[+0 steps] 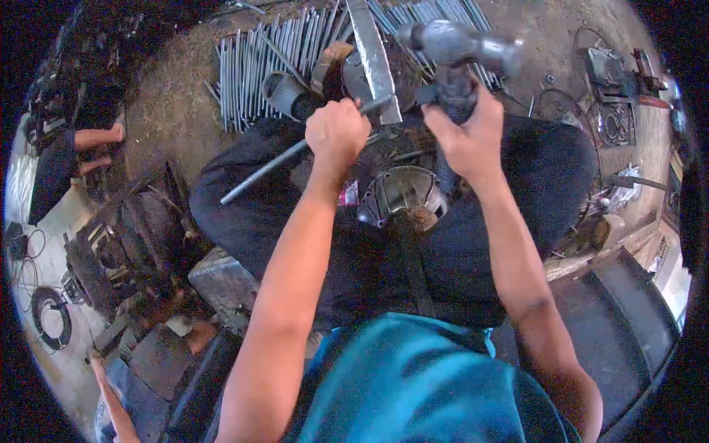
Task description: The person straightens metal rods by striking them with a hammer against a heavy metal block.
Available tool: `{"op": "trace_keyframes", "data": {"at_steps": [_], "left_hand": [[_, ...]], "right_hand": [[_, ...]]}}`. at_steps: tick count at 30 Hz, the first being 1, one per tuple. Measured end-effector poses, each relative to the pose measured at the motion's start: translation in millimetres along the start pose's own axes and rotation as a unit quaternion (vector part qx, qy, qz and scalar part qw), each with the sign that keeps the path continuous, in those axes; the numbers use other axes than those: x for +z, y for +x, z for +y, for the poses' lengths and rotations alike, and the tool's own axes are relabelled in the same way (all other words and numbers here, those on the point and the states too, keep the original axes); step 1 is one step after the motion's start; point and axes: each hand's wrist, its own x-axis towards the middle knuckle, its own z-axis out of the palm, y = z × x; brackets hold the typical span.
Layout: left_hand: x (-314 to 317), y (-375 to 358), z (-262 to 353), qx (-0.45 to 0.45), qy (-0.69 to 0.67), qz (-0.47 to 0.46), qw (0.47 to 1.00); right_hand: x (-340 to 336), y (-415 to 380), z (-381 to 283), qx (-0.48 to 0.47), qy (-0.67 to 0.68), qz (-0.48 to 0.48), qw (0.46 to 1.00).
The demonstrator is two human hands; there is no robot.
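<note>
My left hand (336, 133) is closed around a thin metal rod (262, 171) that slants down to the left, its far end lying on a flat steel bar (373, 59). My right hand (469, 136) grips the dark handle of a hammer, whose grey head (458, 43) is raised and blurred above the bar. Both hands are held over my lap in black trousers. A round metal part (402, 193) rests between my knees below the hands.
A row of several thin steel rods (266, 66) lies on the dirt floor ahead. Scrollwork and tools (617, 111) sit at the right. Scrap metal and blocks (133, 251) crowd the left. Another person's arm (92, 136) shows at far left.
</note>
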Motion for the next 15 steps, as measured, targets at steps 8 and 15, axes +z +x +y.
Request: {"op": "trace_keyframes", "data": {"at_steps": [8,15], "left_hand": [[2.1,-0.7,-5.6,0.03,0.029,0.019,0.999],[-4.0,9.9,-2.7,0.003,-0.008,-0.041,0.999]], "right_hand": [[15.9,-23.1,79.4,0.19,-0.368,-0.157,0.897],[-3.8,-8.3,41.7,0.12,-0.128,-0.053,0.983]]}}
